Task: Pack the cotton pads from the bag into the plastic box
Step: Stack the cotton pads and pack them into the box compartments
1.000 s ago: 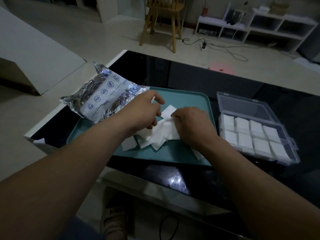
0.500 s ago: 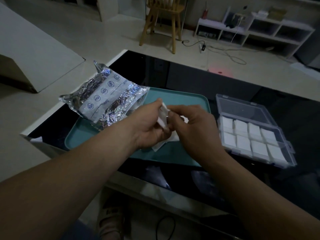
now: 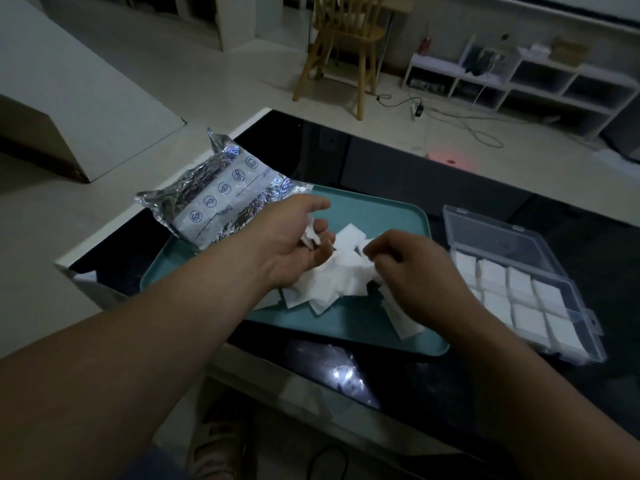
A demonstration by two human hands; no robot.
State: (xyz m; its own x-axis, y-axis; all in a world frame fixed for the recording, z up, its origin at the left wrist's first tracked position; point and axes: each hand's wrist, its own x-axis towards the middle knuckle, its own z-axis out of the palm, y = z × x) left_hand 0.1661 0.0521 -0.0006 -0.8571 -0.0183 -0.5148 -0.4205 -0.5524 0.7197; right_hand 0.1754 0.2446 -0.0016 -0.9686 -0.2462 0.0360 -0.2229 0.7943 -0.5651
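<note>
A heap of white square cotton pads lies on the teal tray. My left hand hovers over the heap's left side with a small stack of pads pinched in its fingers. My right hand rests on the heap's right side, fingers curled down onto the pads; what it grips is hidden. The silver foil bag lies on the tray's far left corner. To the right stands the clear plastic box, lid open, its compartments holding white pads.
The tray and box sit on a glossy black table with a white rim. A wooden chair, a power cord and a low white shelf stand on the floor beyond. My sandalled foot shows below the table's near edge.
My hands met above the tray with a pad between them, then parted. The left hand now keeps the pads; the right has dropped back onto the heap.
</note>
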